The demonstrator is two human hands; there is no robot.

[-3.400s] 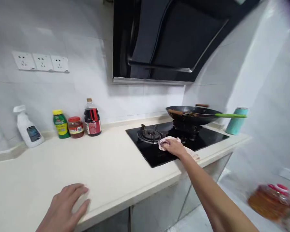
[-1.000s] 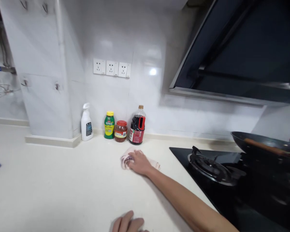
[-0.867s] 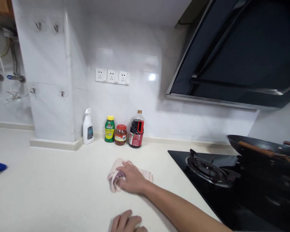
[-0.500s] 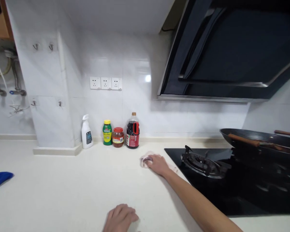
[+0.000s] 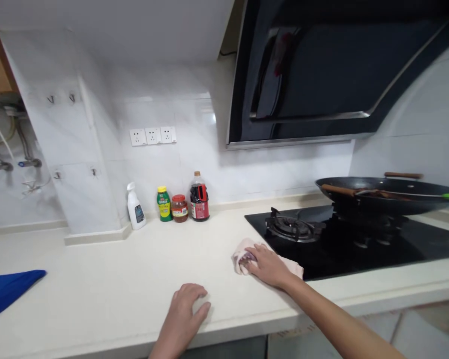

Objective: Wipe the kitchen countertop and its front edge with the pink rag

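My right hand (image 5: 266, 264) presses a pale pink cloth (image 5: 243, 249) onto the white countertop (image 5: 134, 289), its fingers closed over the bunched part. One end of the cloth spreads out under my wrist and reaches the stove's near left corner. Close to the counter's front edge is my left hand (image 5: 187, 309), with thumb and fingers apart and nothing between them. It hovers over or rests lightly on the surface; I cannot tell which.
Along the wall stand a white spray bottle (image 5: 135, 209), a green and yellow bottle (image 5: 164, 205), a red-lidded jar (image 5: 179, 209) and a dark sauce bottle (image 5: 199, 199). A wok (image 5: 389, 194) sits on the black gas stove (image 5: 344, 249), under the range hood (image 5: 314, 85). Blue cloth (image 5: 11, 289) lies far left.
The view has tilted and turned right, showing the counter's front edge. My right hand has drawn the cloth nearer along the stove's left side. My left hand's thumb has spread from its fingers.
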